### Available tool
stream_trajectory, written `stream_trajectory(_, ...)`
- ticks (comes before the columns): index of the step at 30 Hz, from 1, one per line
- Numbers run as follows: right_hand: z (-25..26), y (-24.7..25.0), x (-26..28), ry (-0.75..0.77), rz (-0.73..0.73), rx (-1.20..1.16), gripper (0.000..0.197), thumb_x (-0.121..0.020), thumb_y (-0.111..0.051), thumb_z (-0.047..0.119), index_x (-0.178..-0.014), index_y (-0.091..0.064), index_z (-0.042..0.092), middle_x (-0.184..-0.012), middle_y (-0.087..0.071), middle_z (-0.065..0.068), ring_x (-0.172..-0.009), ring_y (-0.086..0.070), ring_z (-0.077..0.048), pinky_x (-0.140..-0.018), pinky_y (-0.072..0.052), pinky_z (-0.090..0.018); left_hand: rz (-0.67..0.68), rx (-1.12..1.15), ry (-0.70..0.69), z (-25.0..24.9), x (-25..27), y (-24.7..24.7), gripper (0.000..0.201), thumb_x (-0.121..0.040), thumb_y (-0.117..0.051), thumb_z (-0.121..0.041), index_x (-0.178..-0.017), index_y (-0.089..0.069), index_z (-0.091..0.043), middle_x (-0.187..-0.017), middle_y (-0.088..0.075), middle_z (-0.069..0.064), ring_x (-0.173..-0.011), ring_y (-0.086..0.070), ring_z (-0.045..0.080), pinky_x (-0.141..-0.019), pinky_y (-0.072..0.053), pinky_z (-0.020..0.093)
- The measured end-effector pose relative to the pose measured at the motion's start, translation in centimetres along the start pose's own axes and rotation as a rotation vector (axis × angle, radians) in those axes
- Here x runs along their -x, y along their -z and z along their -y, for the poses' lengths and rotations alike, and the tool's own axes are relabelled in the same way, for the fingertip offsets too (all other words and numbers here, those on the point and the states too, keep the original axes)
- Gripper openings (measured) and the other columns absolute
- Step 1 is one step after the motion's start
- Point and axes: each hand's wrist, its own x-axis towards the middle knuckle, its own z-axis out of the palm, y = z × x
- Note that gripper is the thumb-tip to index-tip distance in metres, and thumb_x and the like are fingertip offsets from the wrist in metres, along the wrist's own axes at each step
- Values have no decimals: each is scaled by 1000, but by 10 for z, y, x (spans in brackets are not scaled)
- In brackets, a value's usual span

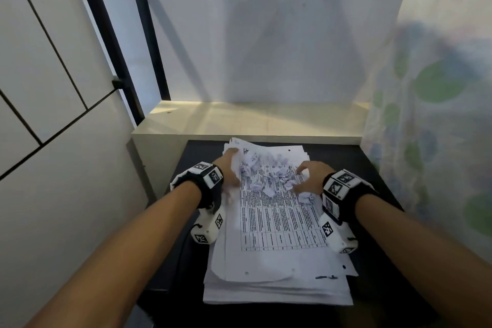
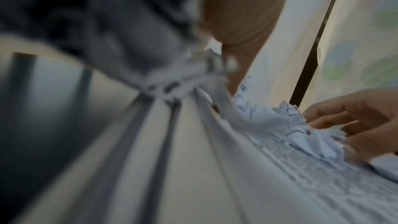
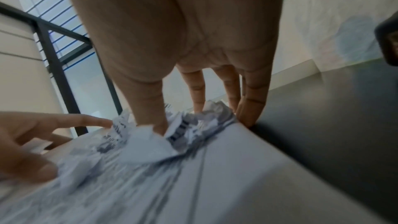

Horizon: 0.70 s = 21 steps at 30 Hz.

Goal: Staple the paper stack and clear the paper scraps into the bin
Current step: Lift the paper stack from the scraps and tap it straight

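Two hands on the paper stack, which sits on a dark table and overhangs its near edge. Top sheet is a printed grid form; sheets below are fanned out unevenly. Crumpled paper scraps lie scattered over the far half of the top sheet, between the hands. Left hand is at the stack's left edge, fingers reaching toward the far left corner; head view suggests it lies on or curls over the sheet edges, left wrist view too blurred to confirm, so grip: cannot tell. Right hand is spread, fingers straight and apart, tips down on the scraps at the stack's right side; thumb presses into one crumpled piece in the right wrist view. Pale ledge beyond the table, tiled wall left, patterned curtain right.
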Motion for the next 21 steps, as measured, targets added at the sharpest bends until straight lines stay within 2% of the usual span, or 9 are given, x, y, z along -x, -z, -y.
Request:
stream_trajectory(2, -4, 4, -6, -7, 22, -62, 70, -72, -77, 36, -132, -46, 17, -141, -47, -8, -126, -49, -24, -100, -41, -32, -42, 101, -49, -1, -3, 3, 103, -74, -72, -1, -149, -7, -24, -140, -41, 20, -120, -51, 35, -93, -48, 41)
stream_trajectory(5, -10, 10, -11, -23, 54, -253, 87, -71, -77, 41, -141, -32, 14, -147, -39, -13, -130, -45, -29, -105, -43, -42, -124, 253, -162, -1, -5, 8, 101, -76, -64, 12, -149, -7, -28, -125, -49, 11, -92, -57, 25, -70, -50, 29)
stream_trajectory(7, -12, 15, -13, -54, 7, -448, 92, -75, -73, 42, -146, -21, 14, -147, -38, -16, -126, -47, -33, -102, -45, -48, -183, 328, -239, -6, -3, 11, 101, -76, -59, 17, -148, -7, -30, -125, -45, 4, -81, -56, 18, -70, -51, 31)
stream_trajectory(9, -12, 18, -17, -96, -80, -631, 87, -80, -69, 36, -147, -17, 16, -141, -45, -19, -117, -53, -34, -99, -47, -48, -217, 395, -314, -11, -3, 15, 104, -74, -59, 20, -147, -5, -30, -147, -31, 10, -109, -57, 28, -95, -50, 45)
stream_trajectory(11, -11, 21, -19, -102, -114, -729, 77, -84, -66, 29, -146, -23, 15, -136, -52, -19, -112, -57, -34, -97, -49, -47, -230, 459, -366, -14, -7, 20, 110, -72, -62, 20, -147, 0, -32, -155, -22, 13, -133, -40, 32, -109, -38, 52)
stream_trajectory(14, -8, 29, -18, -49, -167, -835, 43, -92, -54, 21, -131, -45, 4, -108, -61, -10, -84, -61, -26, -70, -51, -31, -264, 508, -399, -17, -12, 28, 116, -71, -65, 16, -147, 4, -36, -159, -15, 10, -143, -28, 28, -114, -30, 53)
stream_trajectory(17, -2, 40, -17, -63, -263, -982, 12, -93, -48, 22, -87, -52, 13, -69, -47, -3, -55, -41, -15, -47, -35, -25, -326, 507, -346, -25, -5, 35, 112, -75, -61, 18, -150, 11, -22, -159, -13, 6, -142, -27, 22, -118, -26, 42)
stream_trajectory(19, -1, 48, -22, -77, -315, -1040, 16, -90, -51, 23, -76, -46, 17, -73, -49, -7, -61, -45, -18, -55, -37, -28, -354, 496, -306, -31, -1, 39, 103, -79, -58, 17, -150, 8, -17, -149, -28, 0, -132, -37, 16, -113, -31, 33)
stream_trajectory(21, 6, 57, -18, -37, -318, -1073, 8, -89, -52, 17, -91, -49, 9, -104, -59, -25, -84, -59, -35, -75, -51, -41, -364, 524, -258, -39, 3, 44, 78, -83, -55, 13, -145, -17, -15, -121, -47, 0, -112, -46, 17, -94, -41, 21)
